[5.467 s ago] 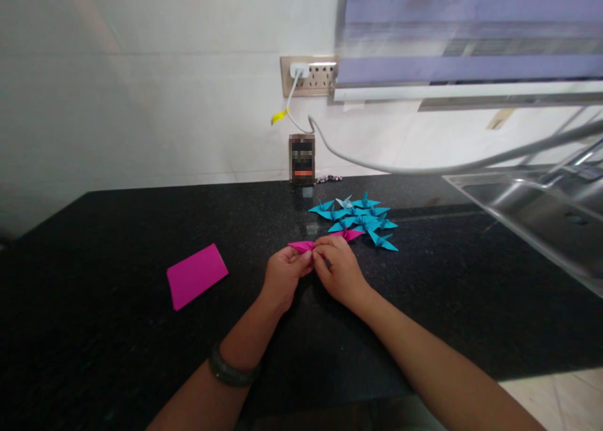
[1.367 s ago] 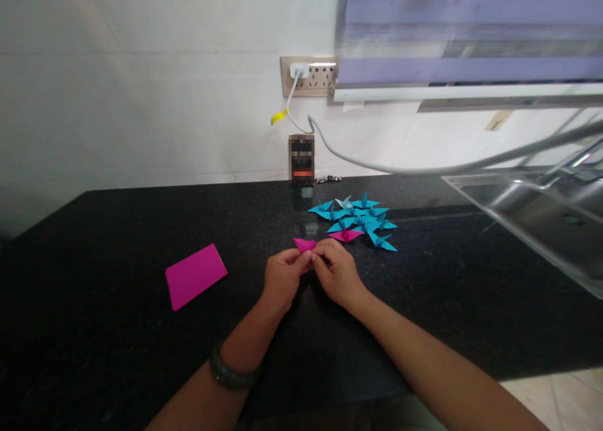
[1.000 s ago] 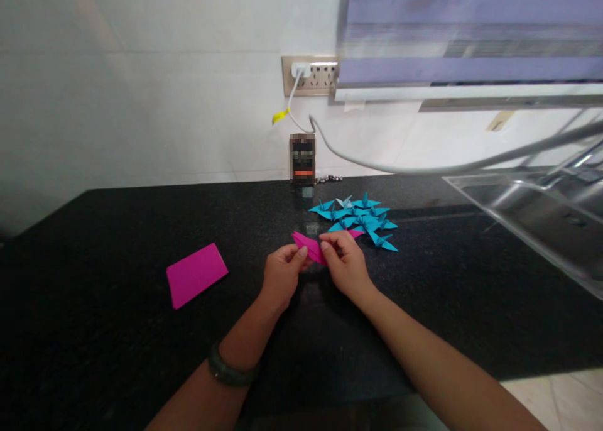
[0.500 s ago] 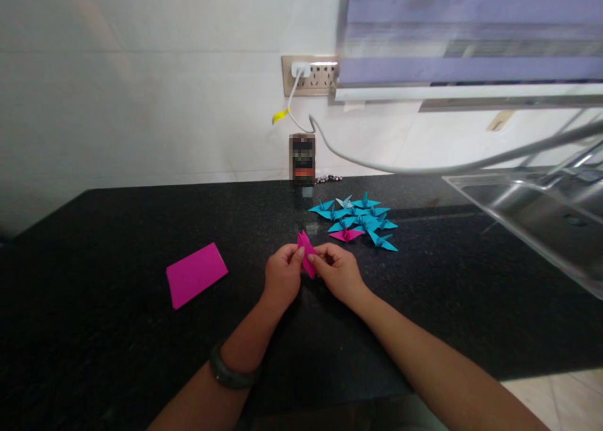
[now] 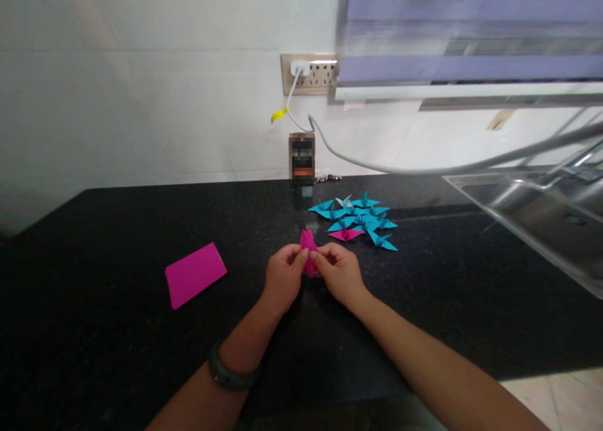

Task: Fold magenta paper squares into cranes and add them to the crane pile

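Observation:
A small folded pink paper [image 5: 308,245] is pinched between my two hands above the dark counter, its split points facing away from me. My left hand [image 5: 285,272] grips its left side with thumb and fingers. From the other side my right hand [image 5: 340,271] holds it, thumb close to the left thumb. Fingers partly cover the paper's lower half. Beyond the right hand sits a finished pink paper crane [image 5: 346,234], beside a cluster of several blue paper cranes [image 5: 362,219]. One pale blue crane [image 5: 346,201] lies at the back of them.
A stack of pink paper sheets [image 5: 195,276] lies on the black counter [image 5: 117,230] at left. Against the wall stands a phone [image 5: 302,158] with a beaded strap [image 5: 328,178]. A white cable [image 5: 358,159] runs from the socket toward the steel sink [image 5: 532,223] at right.
The folded pink paper has turned a little more upright, and its points have spread slightly. Both thumbs have come closer together over it.

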`<state>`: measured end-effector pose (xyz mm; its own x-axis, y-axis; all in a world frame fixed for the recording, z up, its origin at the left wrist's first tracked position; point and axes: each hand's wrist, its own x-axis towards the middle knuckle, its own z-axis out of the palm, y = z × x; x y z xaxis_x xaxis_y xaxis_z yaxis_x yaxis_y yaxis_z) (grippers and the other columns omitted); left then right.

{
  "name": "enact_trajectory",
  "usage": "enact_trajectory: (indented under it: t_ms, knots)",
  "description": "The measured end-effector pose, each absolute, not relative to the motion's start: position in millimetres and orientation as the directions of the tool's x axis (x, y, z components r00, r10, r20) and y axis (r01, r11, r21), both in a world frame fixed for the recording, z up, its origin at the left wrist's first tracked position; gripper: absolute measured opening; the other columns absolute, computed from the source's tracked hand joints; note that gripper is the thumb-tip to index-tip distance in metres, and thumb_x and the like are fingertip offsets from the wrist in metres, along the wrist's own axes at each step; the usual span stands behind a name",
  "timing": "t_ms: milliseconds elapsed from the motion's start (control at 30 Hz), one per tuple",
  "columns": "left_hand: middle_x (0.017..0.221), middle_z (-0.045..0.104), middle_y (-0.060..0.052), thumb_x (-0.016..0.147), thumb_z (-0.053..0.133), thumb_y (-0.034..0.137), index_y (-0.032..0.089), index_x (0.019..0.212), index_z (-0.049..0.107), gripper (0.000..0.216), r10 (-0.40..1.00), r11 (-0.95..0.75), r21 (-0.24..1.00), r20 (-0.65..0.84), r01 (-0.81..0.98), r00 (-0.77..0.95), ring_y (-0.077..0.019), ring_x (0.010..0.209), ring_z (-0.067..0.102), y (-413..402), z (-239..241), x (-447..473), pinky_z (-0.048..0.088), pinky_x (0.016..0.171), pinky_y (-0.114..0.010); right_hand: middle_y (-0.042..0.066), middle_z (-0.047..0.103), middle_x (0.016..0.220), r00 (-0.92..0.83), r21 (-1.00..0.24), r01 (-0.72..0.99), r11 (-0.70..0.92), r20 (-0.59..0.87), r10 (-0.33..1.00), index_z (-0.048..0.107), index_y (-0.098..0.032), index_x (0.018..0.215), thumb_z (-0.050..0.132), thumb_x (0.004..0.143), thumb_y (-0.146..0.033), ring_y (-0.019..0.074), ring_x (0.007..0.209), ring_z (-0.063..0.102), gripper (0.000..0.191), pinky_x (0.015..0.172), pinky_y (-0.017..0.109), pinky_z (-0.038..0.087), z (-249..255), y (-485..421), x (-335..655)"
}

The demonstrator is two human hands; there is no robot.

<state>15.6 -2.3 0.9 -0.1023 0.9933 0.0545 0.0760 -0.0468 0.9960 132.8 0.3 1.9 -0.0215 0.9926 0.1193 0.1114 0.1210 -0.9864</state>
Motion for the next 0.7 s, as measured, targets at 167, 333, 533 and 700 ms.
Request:
enact_trajectory:
  t_ms: [167,333,533,700]
  knots:
    - [0.056,0.062,0.001,0.068,0.061,0.033,0.014,0.069,0.067,0.021,0.971,-0.056,0.988,0.088,0.145,-0.224,-0.0109,0.052,0.052,-5.3,7.3,15.6,0.04,0.052,-0.021,-0.002,0.054,0.059,0.029,-0.957,0.194,0.214,0.223,0.974,0.058,-0.016,0.072,0.059,0.072,-0.03,0.0087,0.049,0.045,0.014,0.046,0.02,0.037,-0.2,1.8,135.0]
    - [0.078,0.071,-0.003,0.069,0.062,0.031,0.014,0.083,0.071,0.024,0.97,-0.064,0.988,0.094,0.139,-0.223,-0.016,0.069,0.062,-5.8,10.5,15.1,0.047,0.064,-0.025,0.0,0.055,0.059,0.028,-0.874,0.379,0.303,0.338,0.941,0.059,-0.016,0.067,0.053,0.077,-0.029,0.0101,0.052,0.047,0.017,0.049,0.021,0.038,-0.9,3.5,139.4]
    - [0.078,0.072,-0.003,0.07,0.062,0.031,0.015,0.085,0.071,0.024,0.972,-0.062,0.978,0.105,0.2,-0.21,-0.0174,0.069,0.064,-5.8,9.6,14.4,0.048,0.062,-0.025,-0.001,0.054,0.057,-0.023,-0.758,0.538,0.369,0.425,0.905,0.056,-0.017,0.061,0.052,0.076,-0.024,0.0101,0.052,0.048,0.018,0.051,0.021,0.036,-2.0,7.0,140.9]
    - [0.077,0.072,-0.003,0.068,0.063,0.026,0.019,0.079,0.072,0.016,0.967,-0.135,0.944,0.191,0.302,-0.166,-0.018,0.069,0.065,-8.5,7.2,17.2,0.05,0.065,-0.027,-0.003,0.049,0.051,0.022,-0.697,0.652,0.298,0.409,0.912,0.048,-0.018,0.052,0.055,0.071,-0.021,0.0092,0.047,0.043,0.021,0.047,0.021,0.032,-3.5,8.3,140.5]
